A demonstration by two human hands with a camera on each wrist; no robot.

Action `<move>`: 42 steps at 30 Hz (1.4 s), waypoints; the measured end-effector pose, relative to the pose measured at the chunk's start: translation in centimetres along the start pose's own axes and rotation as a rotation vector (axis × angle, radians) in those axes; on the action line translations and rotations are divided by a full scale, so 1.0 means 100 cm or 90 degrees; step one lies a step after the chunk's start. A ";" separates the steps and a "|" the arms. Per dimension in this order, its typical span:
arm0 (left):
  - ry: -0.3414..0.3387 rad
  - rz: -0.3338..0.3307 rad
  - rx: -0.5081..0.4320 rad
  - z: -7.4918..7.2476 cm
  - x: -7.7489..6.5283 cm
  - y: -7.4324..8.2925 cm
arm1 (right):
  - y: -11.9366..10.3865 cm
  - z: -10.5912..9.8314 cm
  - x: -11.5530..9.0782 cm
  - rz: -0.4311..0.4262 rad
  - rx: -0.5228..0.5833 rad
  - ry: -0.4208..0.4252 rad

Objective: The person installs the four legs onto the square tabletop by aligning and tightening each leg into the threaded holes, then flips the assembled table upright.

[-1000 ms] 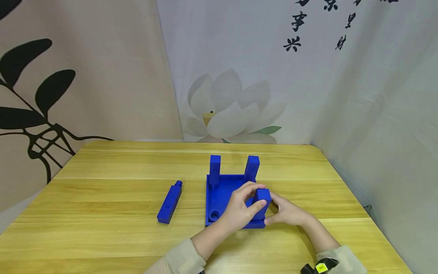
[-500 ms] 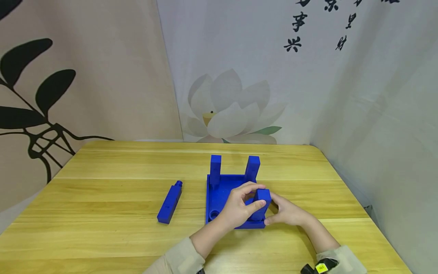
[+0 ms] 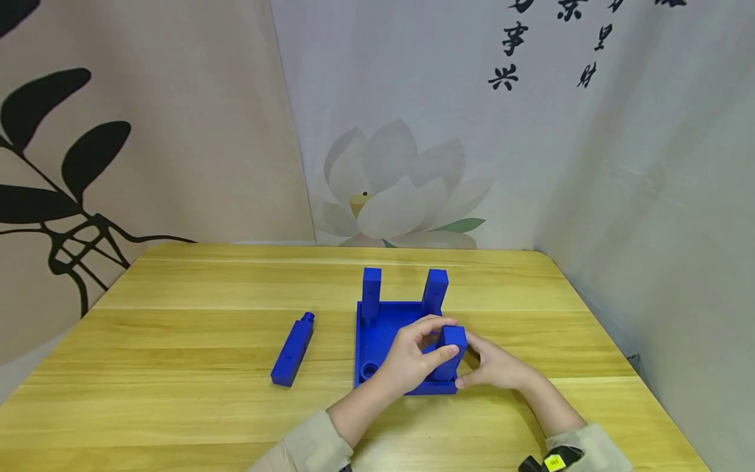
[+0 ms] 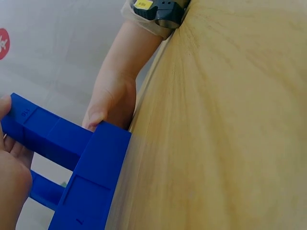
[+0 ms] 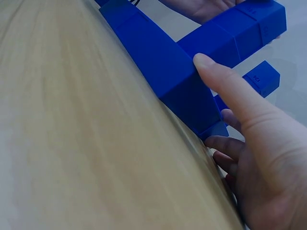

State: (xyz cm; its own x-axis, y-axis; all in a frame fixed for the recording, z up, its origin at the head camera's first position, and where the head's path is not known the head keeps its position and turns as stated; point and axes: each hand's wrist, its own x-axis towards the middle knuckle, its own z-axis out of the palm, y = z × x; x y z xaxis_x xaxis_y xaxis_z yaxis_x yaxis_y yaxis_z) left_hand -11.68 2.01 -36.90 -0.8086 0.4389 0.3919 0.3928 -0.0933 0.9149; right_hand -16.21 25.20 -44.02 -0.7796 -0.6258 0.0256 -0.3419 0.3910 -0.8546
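A blue square tray-like base [image 3: 383, 331] lies on the table with its raised rim upward. Two blue square legs stand at its far corners, the left leg [image 3: 371, 292] and the right leg [image 3: 435, 290]. At the near right corner, my left hand [image 3: 407, 359] pinches the upper part of an upright blue leg [image 4: 57, 132] between thumb and fingers. My right hand [image 3: 498, 367] grips that same corner of the base, thumb on its outer wall in the right wrist view. A round socket [image 3: 369, 371] shows at the near left corner. The held leg's lower end is hidden in the head view.
Left of the base, a loose blue leg [image 3: 293, 351] with a narrow round end lies on the wooden table [image 3: 177, 328]. A curtain [image 3: 413, 98] with a lotus print and dark characters hangs behind the table's far edge.
Almost nothing differs. My left wrist has shifted slightly over the near edge of the base, while both hands keep their holds.
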 end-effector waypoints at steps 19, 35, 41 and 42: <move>0.046 0.093 0.020 -0.014 -0.007 -0.027 | 0.004 0.000 0.002 -0.015 -0.006 0.007; 0.158 0.027 0.083 -0.055 -0.044 -0.010 | 0.006 0.000 0.003 -0.038 0.031 -0.014; 0.196 0.028 0.104 -0.070 -0.056 -0.008 | 0.006 0.000 0.003 -0.037 0.014 -0.007; 0.203 0.026 0.109 -0.072 -0.058 -0.008 | 0.006 0.000 0.003 -0.035 0.013 -0.006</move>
State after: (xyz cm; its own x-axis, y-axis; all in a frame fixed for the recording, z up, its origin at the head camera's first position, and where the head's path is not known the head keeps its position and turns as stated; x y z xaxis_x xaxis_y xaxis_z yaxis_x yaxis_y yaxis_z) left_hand -10.47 -6.91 -39.19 -0.8759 0.1348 0.4633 0.4738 0.0581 0.8787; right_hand -16.64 25.26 -44.50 -0.7546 -0.6527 0.0677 -0.3735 0.3424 -0.8621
